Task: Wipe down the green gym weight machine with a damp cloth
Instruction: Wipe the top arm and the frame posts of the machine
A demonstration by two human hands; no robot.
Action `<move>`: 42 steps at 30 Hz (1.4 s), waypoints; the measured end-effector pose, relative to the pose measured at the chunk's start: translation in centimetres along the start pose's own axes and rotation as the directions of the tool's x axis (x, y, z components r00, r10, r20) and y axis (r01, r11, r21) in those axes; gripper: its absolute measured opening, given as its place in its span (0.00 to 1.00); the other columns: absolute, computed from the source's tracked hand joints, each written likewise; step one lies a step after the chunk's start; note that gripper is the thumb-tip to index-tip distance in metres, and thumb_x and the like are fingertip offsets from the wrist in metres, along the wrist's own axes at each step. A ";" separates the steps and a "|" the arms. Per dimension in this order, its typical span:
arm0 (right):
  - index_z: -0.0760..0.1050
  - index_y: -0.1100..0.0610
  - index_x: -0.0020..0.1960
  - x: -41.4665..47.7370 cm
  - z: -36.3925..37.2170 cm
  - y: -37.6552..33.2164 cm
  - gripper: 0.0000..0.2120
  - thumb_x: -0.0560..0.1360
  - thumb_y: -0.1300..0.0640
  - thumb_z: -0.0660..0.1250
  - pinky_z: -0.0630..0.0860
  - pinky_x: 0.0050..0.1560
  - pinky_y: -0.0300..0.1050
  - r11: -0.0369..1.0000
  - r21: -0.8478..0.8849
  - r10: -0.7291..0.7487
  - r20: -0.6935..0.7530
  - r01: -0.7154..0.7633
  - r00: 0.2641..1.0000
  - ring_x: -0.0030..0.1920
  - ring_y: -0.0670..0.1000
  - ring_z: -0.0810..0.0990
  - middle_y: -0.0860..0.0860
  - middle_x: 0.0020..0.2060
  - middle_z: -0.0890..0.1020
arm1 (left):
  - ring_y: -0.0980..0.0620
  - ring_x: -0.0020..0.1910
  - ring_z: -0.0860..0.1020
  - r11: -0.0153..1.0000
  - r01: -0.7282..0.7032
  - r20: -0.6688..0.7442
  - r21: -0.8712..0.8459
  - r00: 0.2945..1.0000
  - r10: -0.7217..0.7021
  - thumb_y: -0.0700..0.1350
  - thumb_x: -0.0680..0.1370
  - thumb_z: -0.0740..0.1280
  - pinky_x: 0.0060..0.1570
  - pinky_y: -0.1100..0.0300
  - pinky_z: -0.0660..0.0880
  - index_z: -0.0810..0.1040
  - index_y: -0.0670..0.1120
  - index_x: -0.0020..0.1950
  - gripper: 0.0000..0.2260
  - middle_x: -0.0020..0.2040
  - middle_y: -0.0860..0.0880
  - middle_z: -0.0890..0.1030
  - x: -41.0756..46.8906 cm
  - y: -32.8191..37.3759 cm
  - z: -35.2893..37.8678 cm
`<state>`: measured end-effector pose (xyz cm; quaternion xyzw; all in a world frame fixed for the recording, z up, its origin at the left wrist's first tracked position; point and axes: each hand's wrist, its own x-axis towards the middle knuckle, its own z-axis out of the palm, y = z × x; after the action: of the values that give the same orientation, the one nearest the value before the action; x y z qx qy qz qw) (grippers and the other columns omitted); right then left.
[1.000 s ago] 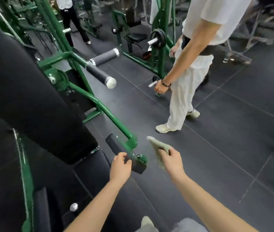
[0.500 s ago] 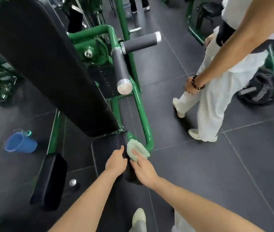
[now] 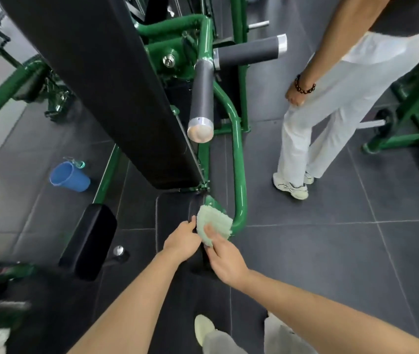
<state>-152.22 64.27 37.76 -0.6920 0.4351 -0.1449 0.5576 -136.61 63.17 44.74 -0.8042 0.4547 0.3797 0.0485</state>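
Note:
The green weight machine fills the upper middle: a curved green frame tube (image 3: 239,159), a long black back pad (image 3: 106,80) and two grey foam handles (image 3: 200,98). A pale green cloth (image 3: 213,223) lies against the low end of the frame beside a small black pad (image 3: 195,208). My right hand (image 3: 225,254) pinches the cloth from below and holds it on the green bracket. My left hand (image 3: 181,240) grips the edge of the small black pad just left of the cloth.
A person in white trousers (image 3: 310,129) stands close on the right, a hand with a bead bracelet hanging down. A blue bucket (image 3: 69,176) sits on the dark floor at left. Another black pad (image 3: 88,241) juts out lower left. More green machines stand far right and left.
My head has leaned over the machine, so the view looks more straight down. My right hand brought the cloth from mid-air onto the low green bracket; my left hand stays on the small pad.

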 end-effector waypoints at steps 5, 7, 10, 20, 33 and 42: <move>0.64 0.53 0.81 3.0 -3.5 -2.9 0.24 0.85 0.52 0.54 0.61 0.77 0.41 0.996 0.010 0.092 0.025 -0.093 0.995 0.77 0.48 0.67 0.48 0.78 0.68 | 0.45 0.76 0.70 0.999 0.038 0.023 -0.026 0.999 -0.038 0.49 0.80 0.57 0.66 0.53 0.72 0.51 0.61 0.85 0.34 0.85 0.56 0.55 -0.4 0.2 0.2; 0.79 0.54 0.65 3.8 -5.5 -4.4 0.15 0.85 0.55 0.58 0.72 0.59 0.41 0.965 0.114 0.233 0.031 -0.235 0.972 0.57 0.47 0.79 0.50 0.62 0.82 | 0.45 0.68 0.76 0.999 0.043 0.010 -0.005 0.999 -0.043 0.48 0.79 0.57 0.59 0.53 0.76 0.52 0.62 0.84 0.34 0.84 0.56 0.57 -0.5 0.6 -0.2; 0.80 0.56 0.51 3.2 -8.4 -6.5 0.09 0.84 0.58 0.61 0.77 0.43 0.44 0.826 0.451 0.382 -0.009 -0.337 0.924 0.42 0.47 0.81 0.51 0.46 0.85 | 0.44 0.68 0.76 0.997 0.072 0.016 0.032 0.997 -0.073 0.45 0.79 0.58 0.58 0.52 0.77 0.53 0.59 0.85 0.34 0.84 0.54 0.59 -1.1 1.7 -1.1; 0.77 0.50 0.70 -3.8 -19.4 -21.0 0.20 0.84 0.67 0.59 0.70 0.66 0.33 0.861 0.142 -0.254 -0.711 0.489 0.656 0.66 0.41 0.76 0.41 0.63 0.81 | 0.52 0.48 0.82 0.728 -0.400 -0.589 -0.557 0.808 -0.006 0.52 0.83 0.61 0.52 0.51 0.78 0.83 0.55 0.50 0.12 0.49 0.54 0.85 -8.6 11.7 -15.0; 0.75 0.56 0.50 13.8 -31.1 -31.2 0.13 0.82 0.50 0.55 0.75 0.46 0.49 0.486 -0.809 -0.339 0.175 0.331 0.924 0.47 0.53 0.77 0.52 0.49 0.79 | 0.49 0.39 0.76 0.943 -0.225 -0.400 -0.247 0.909 0.112 0.56 0.81 0.59 0.40 0.53 0.71 0.77 0.47 0.45 0.15 0.39 0.51 0.78 -8.9 21.9 -23.3; 0.72 0.54 0.48 21.4 -39.9 -33.7 0.05 0.81 0.56 0.59 0.77 0.46 0.51 0.191 -0.874 -0.428 0.337 0.448 0.839 0.52 0.59 0.81 0.54 0.50 0.82 | 0.38 0.63 0.79 0.994 0.111 -0.397 0.011 0.913 -0.098 0.44 0.85 0.57 0.59 0.51 0.76 0.78 0.41 0.67 0.15 0.66 0.41 0.80 -6.5 29.0 -26.4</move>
<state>-152.33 22.16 75.29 -0.9760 0.2170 -0.0160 -0.0011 -145.93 39.64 75.40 -0.8865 0.4179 0.1986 -0.0106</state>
